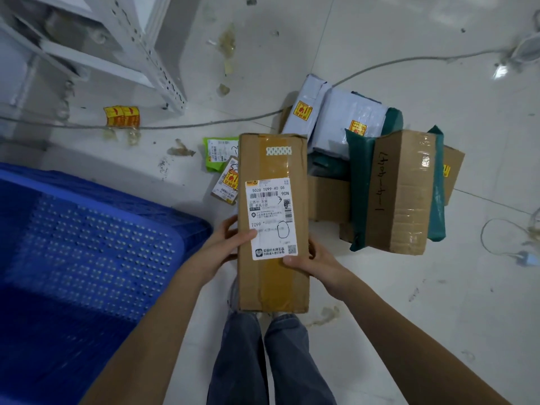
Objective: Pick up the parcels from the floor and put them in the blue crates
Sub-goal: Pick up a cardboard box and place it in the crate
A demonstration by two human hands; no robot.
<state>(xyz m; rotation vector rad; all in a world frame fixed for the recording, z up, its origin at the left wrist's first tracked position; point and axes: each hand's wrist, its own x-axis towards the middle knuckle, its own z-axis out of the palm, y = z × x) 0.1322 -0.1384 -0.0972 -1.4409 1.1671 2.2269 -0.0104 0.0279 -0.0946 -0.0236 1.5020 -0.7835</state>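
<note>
A long brown cardboard parcel [273, 159] with a white shipping label is held up in front of me, above the floor. My left hand [225, 244] grips its left edge, thumb on the label. My right hand [314, 263] grips its right edge, thumb on the label's lower corner. The blue crate [181, 226] with a perforated bottom stands at the left, its near corner just left of my left hand. More parcels lie on the floor at the right: a taped cardboard box [406, 194] over a green bag, and pale mailer bags [339, 118].
A small green packet [217, 153] and a small labelled packet [226, 185] lie on the floor left of the held parcel. A white metal shelf frame [152, 54] stands at the top left. Cables [204, 122] run across the tiled floor. My legs are below.
</note>
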